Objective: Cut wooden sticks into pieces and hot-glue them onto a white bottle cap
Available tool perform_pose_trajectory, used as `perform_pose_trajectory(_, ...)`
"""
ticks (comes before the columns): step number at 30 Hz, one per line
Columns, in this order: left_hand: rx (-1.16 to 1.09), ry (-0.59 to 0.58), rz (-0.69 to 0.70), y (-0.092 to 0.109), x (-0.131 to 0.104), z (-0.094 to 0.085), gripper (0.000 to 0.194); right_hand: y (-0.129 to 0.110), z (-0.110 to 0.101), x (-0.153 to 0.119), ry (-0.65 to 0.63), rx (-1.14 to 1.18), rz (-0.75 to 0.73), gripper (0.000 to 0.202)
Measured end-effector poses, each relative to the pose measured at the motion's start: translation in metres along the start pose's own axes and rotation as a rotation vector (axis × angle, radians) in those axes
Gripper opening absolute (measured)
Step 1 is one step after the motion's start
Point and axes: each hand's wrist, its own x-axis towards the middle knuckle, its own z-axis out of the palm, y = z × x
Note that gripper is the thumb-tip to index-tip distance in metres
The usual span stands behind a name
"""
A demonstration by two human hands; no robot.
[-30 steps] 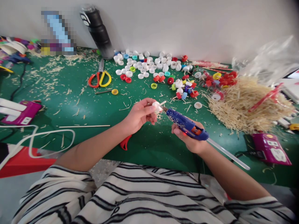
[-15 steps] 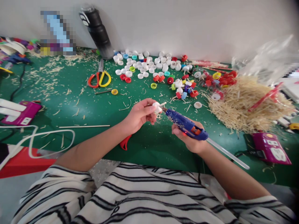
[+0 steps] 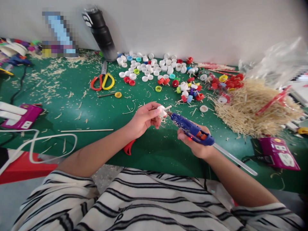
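Between the fingertips of my left hand (image 3: 145,118) is a white bottle cap (image 3: 162,111), with a short pale stick (image 3: 167,107) poking out of it toward the right. My right hand (image 3: 196,144) is wrapped round a blue hot glue gun (image 3: 189,126). Its nozzle points left and meets the cap close to the stick; whether it touches, I cannot tell. A long clear glue stick (image 3: 235,159) juts from the gun's back end, and a small red light glows by my fingers. Under my left wrist lies a red handle (image 3: 129,148), partly hidden.
Many loose bottle caps (image 3: 156,69) lie along the wall, some with sticks in them. Scissors (image 3: 103,78) and a black bottle (image 3: 99,33) are at the back left. A heap of thin sticks (image 3: 255,109) and a magenta box (image 3: 279,153) stand right. Shavings litter the green table (image 3: 154,163).
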Motion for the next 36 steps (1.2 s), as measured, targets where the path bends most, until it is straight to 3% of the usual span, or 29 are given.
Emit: perform_pose_trajectory(36, -0.076, 0.002, -0.003, -0.0003, 0.0002, -0.0039, 0.030, -0.0037, -0.0001, 0.0002, -0.008, -0.032, -0.026, 0.024)
